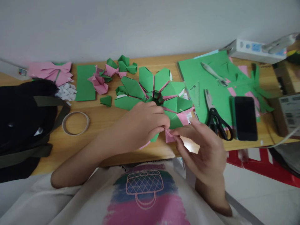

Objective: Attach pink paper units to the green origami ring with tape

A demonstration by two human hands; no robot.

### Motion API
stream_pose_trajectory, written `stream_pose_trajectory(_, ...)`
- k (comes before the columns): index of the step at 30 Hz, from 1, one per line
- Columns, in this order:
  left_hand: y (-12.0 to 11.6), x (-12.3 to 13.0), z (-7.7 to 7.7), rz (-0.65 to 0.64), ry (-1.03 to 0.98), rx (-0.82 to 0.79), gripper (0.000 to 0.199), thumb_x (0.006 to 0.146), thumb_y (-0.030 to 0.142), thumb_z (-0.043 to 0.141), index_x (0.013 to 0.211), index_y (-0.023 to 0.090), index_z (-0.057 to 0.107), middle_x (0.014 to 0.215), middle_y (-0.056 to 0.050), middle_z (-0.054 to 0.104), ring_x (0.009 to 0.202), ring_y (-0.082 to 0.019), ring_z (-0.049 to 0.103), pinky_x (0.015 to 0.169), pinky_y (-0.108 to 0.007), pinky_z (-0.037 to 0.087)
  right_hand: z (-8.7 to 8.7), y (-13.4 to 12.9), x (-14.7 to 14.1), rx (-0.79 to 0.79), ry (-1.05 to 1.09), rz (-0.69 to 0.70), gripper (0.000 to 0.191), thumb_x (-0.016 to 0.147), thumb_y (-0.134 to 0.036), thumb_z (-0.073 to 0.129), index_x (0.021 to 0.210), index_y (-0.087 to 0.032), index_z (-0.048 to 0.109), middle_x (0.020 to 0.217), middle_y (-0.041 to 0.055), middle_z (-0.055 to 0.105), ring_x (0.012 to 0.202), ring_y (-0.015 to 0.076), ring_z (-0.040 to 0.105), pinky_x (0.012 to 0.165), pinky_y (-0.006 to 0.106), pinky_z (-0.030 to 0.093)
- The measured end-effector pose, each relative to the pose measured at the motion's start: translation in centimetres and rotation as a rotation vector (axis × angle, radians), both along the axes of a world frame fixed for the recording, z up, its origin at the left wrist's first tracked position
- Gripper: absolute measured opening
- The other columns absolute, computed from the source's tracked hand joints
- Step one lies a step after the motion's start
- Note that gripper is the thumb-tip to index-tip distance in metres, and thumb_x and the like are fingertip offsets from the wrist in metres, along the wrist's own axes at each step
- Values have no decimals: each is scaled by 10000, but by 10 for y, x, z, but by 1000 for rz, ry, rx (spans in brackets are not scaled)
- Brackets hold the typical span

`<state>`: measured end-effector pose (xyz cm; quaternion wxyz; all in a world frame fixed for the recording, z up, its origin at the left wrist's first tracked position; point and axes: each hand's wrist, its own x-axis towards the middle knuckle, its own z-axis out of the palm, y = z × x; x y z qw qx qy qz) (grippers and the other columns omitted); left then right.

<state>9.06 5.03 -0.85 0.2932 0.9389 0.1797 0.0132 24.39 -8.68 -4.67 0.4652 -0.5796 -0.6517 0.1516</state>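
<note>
A round flower of folded green and pink paper (146, 79) lies near the middle of the wooden table. My left hand (150, 120) rests over its near side, fingers bent and pinched at the inner end of a small pink paper piece (170, 137). From the right, my right hand (201, 147) pinches the same piece between thumb and forefinger, its other fingers loosely curved. Part of the flower is hidden beneath my left hand.
Black-handled scissors (217, 120), a phone (245, 118) and a utility knife (214, 74) lie right, with a green cutting sheet (203, 62). Left are a tape roll (76, 133), folded paper pieces (99, 82), white paper bits (67, 92) and a black bag (25, 118).
</note>
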Motion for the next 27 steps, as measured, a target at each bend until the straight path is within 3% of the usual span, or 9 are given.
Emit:
stream_pose_trajectory(3, 0, 0, 1, -3, -23, -26, 201, 903, 144, 523, 804, 199, 690, 801, -5, 658, 811, -179, 565, 739, -297, 377, 1, 0, 0, -13, -30, 5, 831, 812, 16, 611, 1493, -349, 308, 962, -12, 745, 823, 217, 698, 759, 447, 548)
stream_pose_trajectory(5, -6, -2, 1, 93, -42, -75, 179, 888, 136, 542, 828, 205, 696, 772, 11, 669, 780, -163, 577, 718, -280, 382, 1, 1, 1, -17, -34, 3, 834, 811, 10, 618, 1495, -349, 303, 965, -11, 750, 824, 224, 702, 758, 455, 550)
stream_pose_trajectory(10, -27, -8, 0, 364, -120, -317, 169, 859, 129, 574, 879, 225, 712, 653, 50, 638, 584, -95, 527, 584, -222, 386, -2, 0, 3, -3, 36, 29, 855, 791, 51, 607, 1491, -343, 313, 1005, -2, 747, 863, 227, 702, 760, 450, 564)
stream_pose_trajectory(18, -30, -6, 0, 516, -130, -681, 133, 849, 175, 615, 871, 217, 739, 646, 45, 660, 500, -73, 570, 473, -198, 409, -4, -1, -2, 33, 167, -2, 830, 756, 27, 671, 1461, -295, 373, 968, 17, 724, 863, 220, 698, 808, 457, 575)
stream_pose_trajectory(22, -33, -6, -2, 553, -166, -699, 120, 835, 172, 623, 861, 194, 738, 706, 28, 689, 511, -73, 610, 490, -193, 453, 0, -1, -6, -34, 291, -44, 776, 776, 19, 656, 1434, -300, 395, 916, -12, 696, 833, 179, 691, 826, 401, 585)
stream_pose_trajectory(27, -36, -6, -2, 593, -177, -693, 99, 819, 175, 644, 848, 195, 737, 636, 37, 672, 505, -76, 602, 462, -185, 436, 1, 0, -5, -139, 349, -56, 731, 805, -29, 662, 1424, -295, 377, 880, -29, 706, 824, 178, 688, 884, 435, 571)
